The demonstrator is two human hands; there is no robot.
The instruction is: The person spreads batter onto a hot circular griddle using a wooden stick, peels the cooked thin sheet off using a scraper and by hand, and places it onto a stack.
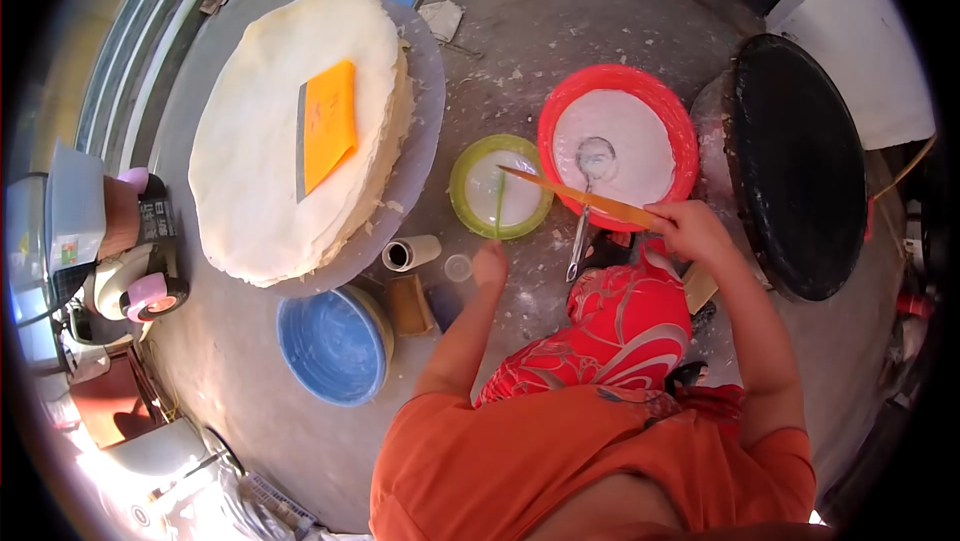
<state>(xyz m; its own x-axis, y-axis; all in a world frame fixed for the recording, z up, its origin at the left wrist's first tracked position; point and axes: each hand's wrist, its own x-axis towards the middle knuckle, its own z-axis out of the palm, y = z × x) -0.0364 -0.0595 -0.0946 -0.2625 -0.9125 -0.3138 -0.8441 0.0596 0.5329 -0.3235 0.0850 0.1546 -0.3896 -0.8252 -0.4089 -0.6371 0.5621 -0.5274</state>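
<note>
My right hand (690, 231) is closed on the end of a long, flat, yellowish strip (590, 199), which slants across the red basin (688, 141) towards the green bowl (459, 186). Fingers closed, my left hand (490, 264) is at the near edge of the green bowl, on the lower end of a thin green stick (500, 203) that stands over the bowl. White stuff fills the lower part of both vessels. A metal ladle (580, 241) rests in the red basin, its handle over the near rim.
A stack of thin pale sheets (260, 141) with an orange scraper (330, 126) is at left. A blue basin (330, 346), a white cup (412, 253) and a brown block (410, 305) lie nearer. At right is a round black griddle (800, 166).
</note>
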